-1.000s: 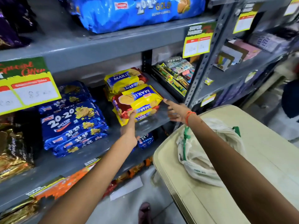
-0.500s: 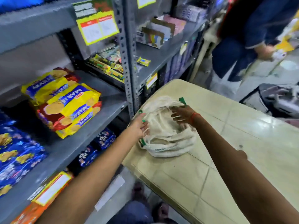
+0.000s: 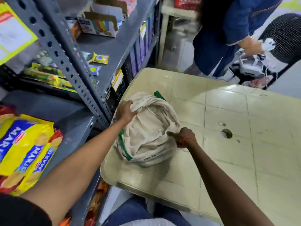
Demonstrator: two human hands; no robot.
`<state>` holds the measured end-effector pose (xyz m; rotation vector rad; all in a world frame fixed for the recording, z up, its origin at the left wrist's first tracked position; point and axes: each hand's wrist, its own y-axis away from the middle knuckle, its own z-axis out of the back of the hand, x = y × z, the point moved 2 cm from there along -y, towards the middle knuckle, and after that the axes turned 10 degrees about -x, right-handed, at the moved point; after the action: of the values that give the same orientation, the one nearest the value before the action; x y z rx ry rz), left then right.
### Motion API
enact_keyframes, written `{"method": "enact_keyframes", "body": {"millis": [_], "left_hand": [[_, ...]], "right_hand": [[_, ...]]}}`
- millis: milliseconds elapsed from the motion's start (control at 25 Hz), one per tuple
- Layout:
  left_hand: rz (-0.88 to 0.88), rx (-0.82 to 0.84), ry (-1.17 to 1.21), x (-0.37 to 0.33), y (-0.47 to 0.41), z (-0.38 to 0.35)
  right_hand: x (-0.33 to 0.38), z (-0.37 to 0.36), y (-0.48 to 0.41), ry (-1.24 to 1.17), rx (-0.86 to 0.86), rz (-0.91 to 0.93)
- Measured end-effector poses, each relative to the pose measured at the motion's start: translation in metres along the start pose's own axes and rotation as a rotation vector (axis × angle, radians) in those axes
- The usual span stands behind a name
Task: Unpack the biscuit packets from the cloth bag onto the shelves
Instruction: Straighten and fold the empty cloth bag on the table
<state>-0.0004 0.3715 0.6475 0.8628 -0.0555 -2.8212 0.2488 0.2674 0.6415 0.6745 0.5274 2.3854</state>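
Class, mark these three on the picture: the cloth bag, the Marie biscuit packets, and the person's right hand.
cloth bag (image 3: 146,141), head view, on the crumpled cream fabric inside its open mouth.
Marie biscuit packets (image 3: 24,150), head view, on the yellow wrapper of the top packet.
right hand (image 3: 182,136), head view, on the knuckles gripping the bag's rim.

- We see a cream desk (image 3: 228,121) with a grid of grooves and a round hole (image 3: 226,133) in its top.
- We see a yellow price tag (image 3: 14,30) hanging at the upper left.
- An open cardboard box (image 3: 97,25) holds coloured items.
- A small yellow sachet (image 3: 99,58) lies near it.
- Beyond the desk we see a second person in blue (image 3: 219,38), beside a black mesh chair (image 3: 283,36).
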Motion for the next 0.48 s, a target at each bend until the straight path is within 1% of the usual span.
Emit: {"method": "enact_keyframes", "body": {"millis": [40, 120, 160, 200, 240, 320, 360, 440, 480], "left_hand": [[-0.095, 0.048, -0.081, -0.004, -0.006, -0.004], [-0.191, 0.14, -0.153, -0.016, -0.013, -0.011], [-0.219, 0.168, -0.181, -0.022, -0.014, -0.013], [-0.237, 0.173, -0.207, -0.027, -0.015, -0.014], [-0.236, 0.16, -0.228, -0.031, -0.014, -0.013], [-0.167, 0.092, -0.233, -0.034, -0.013, -0.006], [-0.112, 0.059, -0.233, -0.032, -0.014, -0.001], [-0.011, 0.035, -0.239, -0.023, -0.014, 0.008], [0.023, 0.052, -0.24, -0.018, -0.014, 0.01]], "right_hand": [[-0.006, -0.003, 0.004, -0.036, 0.066, -0.051], [-0.014, -0.013, 0.014, -0.119, 0.265, -0.155], [-0.016, -0.019, 0.018, -0.17, 0.309, -0.164], [-0.018, -0.026, 0.018, -0.232, 0.318, -0.164], [-0.02, -0.03, 0.018, -0.3, 0.291, -0.182], [-0.022, -0.024, 0.017, -0.431, 0.183, -0.207], [-0.024, -0.014, 0.013, -0.427, 0.049, -0.183], [-0.035, 0.01, 0.007, -0.332, -0.272, -0.134], [-0.04, 0.018, 0.004, -0.329, -0.37, -0.134]]}}
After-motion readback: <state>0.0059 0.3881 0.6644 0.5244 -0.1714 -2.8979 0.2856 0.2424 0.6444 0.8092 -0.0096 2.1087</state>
